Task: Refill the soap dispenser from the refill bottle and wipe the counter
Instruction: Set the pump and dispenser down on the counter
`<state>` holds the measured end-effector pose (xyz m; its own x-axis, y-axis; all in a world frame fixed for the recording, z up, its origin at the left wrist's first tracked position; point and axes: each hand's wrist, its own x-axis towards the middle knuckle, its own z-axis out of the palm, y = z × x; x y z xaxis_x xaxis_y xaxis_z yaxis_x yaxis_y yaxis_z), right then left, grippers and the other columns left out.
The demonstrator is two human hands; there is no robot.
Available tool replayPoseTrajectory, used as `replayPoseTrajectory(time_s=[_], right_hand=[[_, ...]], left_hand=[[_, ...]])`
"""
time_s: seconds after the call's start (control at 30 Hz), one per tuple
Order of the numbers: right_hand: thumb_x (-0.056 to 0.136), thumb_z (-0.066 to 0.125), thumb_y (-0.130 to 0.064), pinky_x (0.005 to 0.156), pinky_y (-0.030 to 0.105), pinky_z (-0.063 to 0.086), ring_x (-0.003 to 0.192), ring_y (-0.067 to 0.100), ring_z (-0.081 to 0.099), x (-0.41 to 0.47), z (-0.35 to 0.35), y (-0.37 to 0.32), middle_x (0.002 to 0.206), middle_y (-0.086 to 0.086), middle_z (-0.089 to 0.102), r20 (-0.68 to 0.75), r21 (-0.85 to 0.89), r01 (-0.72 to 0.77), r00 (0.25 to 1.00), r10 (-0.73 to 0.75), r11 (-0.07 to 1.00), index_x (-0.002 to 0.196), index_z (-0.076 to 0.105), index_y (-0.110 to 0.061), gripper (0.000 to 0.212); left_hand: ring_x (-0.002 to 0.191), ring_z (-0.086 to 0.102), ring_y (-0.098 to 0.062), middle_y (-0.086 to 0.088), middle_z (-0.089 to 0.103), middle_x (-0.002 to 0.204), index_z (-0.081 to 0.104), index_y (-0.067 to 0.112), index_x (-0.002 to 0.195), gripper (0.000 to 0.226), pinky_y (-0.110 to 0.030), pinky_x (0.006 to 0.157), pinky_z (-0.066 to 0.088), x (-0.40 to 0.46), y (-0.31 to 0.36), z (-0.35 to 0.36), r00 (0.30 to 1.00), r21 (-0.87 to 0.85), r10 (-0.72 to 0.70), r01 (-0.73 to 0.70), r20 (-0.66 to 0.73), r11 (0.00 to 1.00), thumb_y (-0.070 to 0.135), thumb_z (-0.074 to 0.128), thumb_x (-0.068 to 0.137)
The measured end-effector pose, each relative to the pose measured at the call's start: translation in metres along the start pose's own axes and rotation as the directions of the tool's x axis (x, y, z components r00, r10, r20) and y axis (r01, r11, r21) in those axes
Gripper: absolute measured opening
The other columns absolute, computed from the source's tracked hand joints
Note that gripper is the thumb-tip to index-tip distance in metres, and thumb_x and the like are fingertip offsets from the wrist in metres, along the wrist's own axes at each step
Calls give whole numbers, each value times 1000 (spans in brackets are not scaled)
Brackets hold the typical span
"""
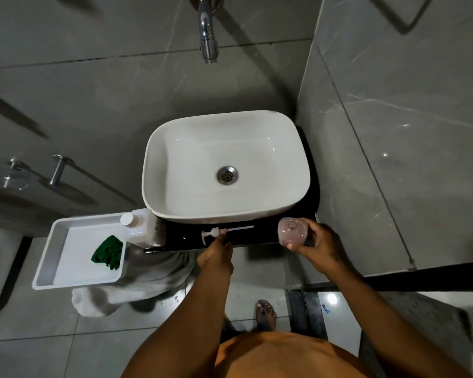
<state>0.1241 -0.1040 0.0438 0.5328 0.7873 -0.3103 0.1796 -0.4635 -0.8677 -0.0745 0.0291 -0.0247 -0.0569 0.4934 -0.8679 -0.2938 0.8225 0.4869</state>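
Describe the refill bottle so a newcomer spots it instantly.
Start at the white basin. At its front-left corner, between the basin and a white tray, stands the refill bottle. It is the only capped white jug; the dispenser bottle is pinkish, open and hand-held.

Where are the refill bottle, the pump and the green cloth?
Refill bottle point(142, 227): head view, on its white body.
Pump point(216, 232): head view, on its collar.
Green cloth point(108, 253): head view, on its folds.
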Motion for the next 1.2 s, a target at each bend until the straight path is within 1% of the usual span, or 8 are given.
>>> replayPoseTrajectory(time_s=[0.1,0.23,0.33,0.47,0.77,0.9,1.0,1.2], right_hand=[[68,83,12,89,27,53,111,34,63,2,1,2,123,21,65,-10,9,-8,1000,8,1000,129,58,3,67],[69,82,12,76,-3,43,105,19,56,6,3,5,114,7,60,-45,-13,-9,999,8,1000,129,60,3,65],[69,78,18,73,-5,42,106,20,56,10,6,13,120,12,61,-75,-10,-11,997,10,1000,131,58,2,67],[74,72,17,97,28,52,117,26,60,18,5,24,135,14,58,-94,-13,-61,994,59,998,140,53,-5,72],[85,56,18,102,22,39,127,20,53,38,8,38,143,12,54,-152,23,-154,976,155,988,149,41,-9,71],[87,57,15,101,20,40,130,23,51,32,11,31,144,14,52,-173,73,-219,958,228,973,150,38,-8,70],[84,71,3,110,40,43,131,31,51,17,18,31,144,18,50,-173,135,-375,903,394,917,148,36,-3,73],[91,68,-5,77,34,54,80,20,61,-17,63,7,101,14,66,240,375,-595,803,546,711,123,58,-4,34]], left_hand=[[69,68,-11,-1,72,94,60,11,90,14,-21,62,55,-4,-13,6,997,124,79,-81,17,989,14,74,90],[99,73,-30,-15,77,100,75,5,100,20,-44,96,57,-19,-38,37,893,508,352,-450,282,735,2,80,81],[97,73,-13,-5,78,101,79,13,103,27,-32,93,56,-31,-46,56,712,477,358,-683,604,554,-5,75,83],[86,69,9,8,77,97,80,18,105,32,-11,80,51,-32,-53,67,640,462,326,-746,696,479,-4,74,84],[96,70,-6,5,77,100,79,13,109,26,-12,83,51,-30,-61,85,692,527,361,-715,625,458,4,77,84],[83,68,10,9,76,95,80,13,104,23,-13,80,51,-27,-63,82,685,524,374,-724,626,450,6,80,83],[80,67,11,5,74,95,77,10,103,23,-7,77,50,-24,-62,65,720,512,369,-684,588,519,4,83,81],[93,67,-26,-9,73,86,71,10,87,28,-32,86,58,-15,-26,-42,863,413,385,-497,328,763,-13,80,76]])
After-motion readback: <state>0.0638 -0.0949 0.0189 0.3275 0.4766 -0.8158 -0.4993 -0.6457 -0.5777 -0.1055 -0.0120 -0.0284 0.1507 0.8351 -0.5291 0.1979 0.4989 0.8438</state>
